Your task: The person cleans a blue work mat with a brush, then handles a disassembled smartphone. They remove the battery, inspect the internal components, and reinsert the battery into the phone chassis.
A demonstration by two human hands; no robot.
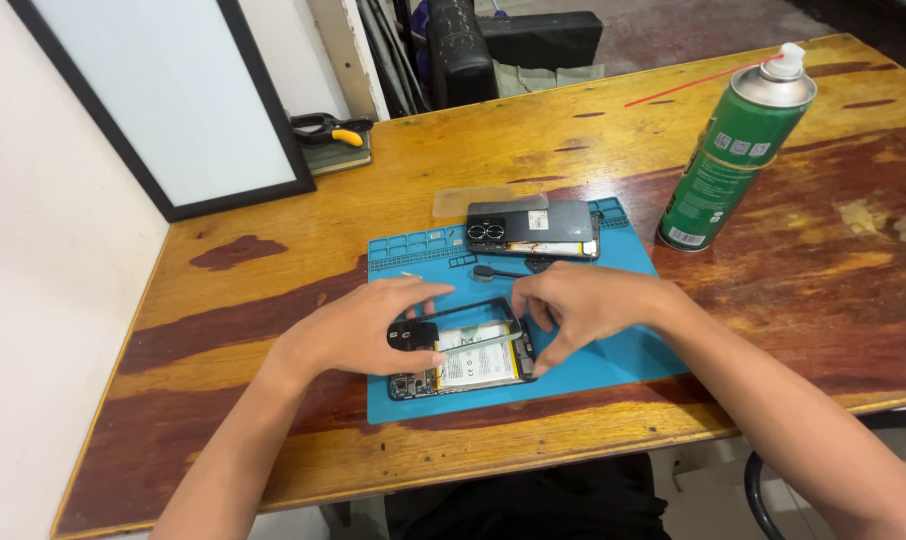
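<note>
An opened phone [465, 358] lies face down just below the centre of the frame, on the lower middle of a blue repair mat [623, 355]. Its back is off, so the pale battery and the dark board along its left end show. The left hand [358, 325] lies over the phone's left end, palm down, fingers loosely curled, the thumb pressing the lower edge and the fingertips reaching across the top edge; it steadies the phone rather than closing round it. The right hand [578, 305] comes in from the right with its fingers bent and drawn together at the phone's right edge, pinching there; whether it has a small part or only the phone's frame between the fingertips cannot be told.

Above the hands, at the mat's upper edge, lies a second dark phone [533, 228], camera rings toward the left. Just beyond it a clear plastic sheet [488, 200] rests on the wood. Between that phone and the hands sits a small dark tool [498, 271].

The mat lies on a worn wooden table [273, 290]. At upper right stands a green spray can [733, 160] with a thin red straw. At upper left a black-framed white panel [163, 90] leans on the wall, with yellow-handled pliers [333, 130] beside it.
</note>
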